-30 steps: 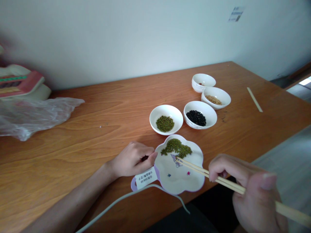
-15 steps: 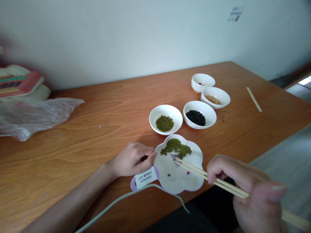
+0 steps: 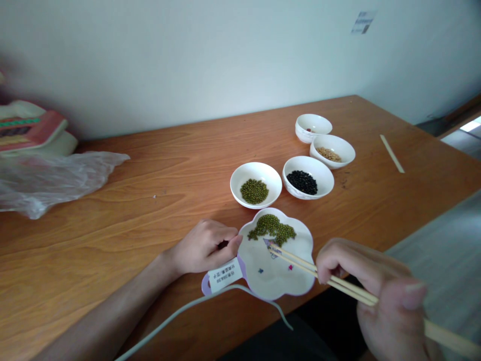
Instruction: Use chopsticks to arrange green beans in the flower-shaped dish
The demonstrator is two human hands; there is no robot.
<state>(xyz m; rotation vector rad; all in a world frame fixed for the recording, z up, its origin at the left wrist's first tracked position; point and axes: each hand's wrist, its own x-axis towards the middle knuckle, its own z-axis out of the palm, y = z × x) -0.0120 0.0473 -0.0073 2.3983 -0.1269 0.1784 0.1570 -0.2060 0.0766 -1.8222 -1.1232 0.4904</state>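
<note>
My right hand (image 3: 376,291) is closed around a pair of wooden chopsticks (image 3: 345,286). Their tips hover over or touch the middle of a flower-shaped white plate (image 3: 278,281) with a purple rim; I cannot tell which. Nothing shows between the tips. Green mung beans (image 3: 272,228) lie heaped at the plate's far side. My left hand (image 3: 208,245) rests on the table, thumb and forefinger pinched at the plate's left rim. Below it a paper label (image 3: 225,275) covers part of the plate's purple handle. Just beyond the plate stands a white bowl (image 3: 242,173) of mung beans.
A bowl of black beans (image 3: 302,182), a bowl of pale yellow beans (image 3: 328,154) and a bowl with a few reddish-brown pieces (image 3: 311,130) run back rightward. A pale stick (image 3: 392,153) lies right, a plastic bag (image 3: 63,175) left. A white cord (image 3: 176,313) crosses the front.
My right hand has shifted slightly left along the chopsticks, while their tips stay at about the same spot over the plate. The left hand and plate keep their place.
</note>
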